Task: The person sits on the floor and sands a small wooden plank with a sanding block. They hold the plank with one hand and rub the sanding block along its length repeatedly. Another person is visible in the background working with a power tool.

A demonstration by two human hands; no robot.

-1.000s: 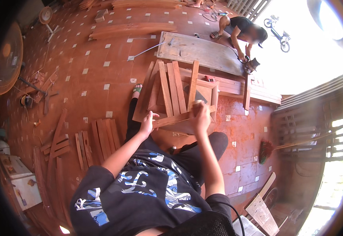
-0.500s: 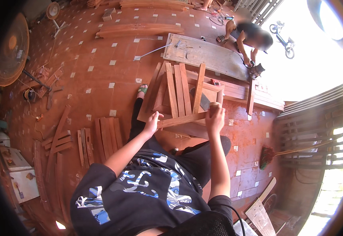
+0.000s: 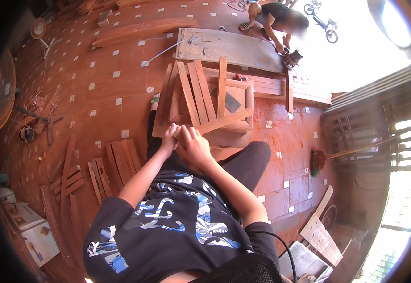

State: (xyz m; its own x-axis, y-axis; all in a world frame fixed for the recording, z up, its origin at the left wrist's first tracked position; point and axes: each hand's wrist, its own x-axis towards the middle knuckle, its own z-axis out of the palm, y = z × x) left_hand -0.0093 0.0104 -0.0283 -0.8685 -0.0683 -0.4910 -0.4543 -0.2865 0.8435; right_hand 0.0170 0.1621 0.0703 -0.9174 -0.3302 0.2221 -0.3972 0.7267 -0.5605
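Note:
A wooden strip (image 3: 224, 121) slants across the near edge of a panelled wooden piece in front of me. My left hand (image 3: 168, 140) is closed around its near left end. My right hand (image 3: 193, 145) is closed over the same end, right beside the left, on a small tan block (image 3: 178, 134) mostly hidden by the fingers. Beyond the hands, several loose wooden strips (image 3: 197, 89) lie on the panelled piece (image 3: 249, 101), alongside a dark grey flat rectangle (image 3: 226, 100).
A long weathered board (image 3: 229, 49) lies beyond the panelled piece. At its right end a crouching person (image 3: 274, 21) handles a power tool (image 3: 291, 60) on a wooden bar. More timber (image 3: 123, 160) rests on the floor to my left, near a fan (image 3: 2, 94); a broom (image 3: 318, 160) is at right.
My right hand has slid left along the strip with the tan block, from its right end to beside my left hand. The strip's right end now points farther away from me.

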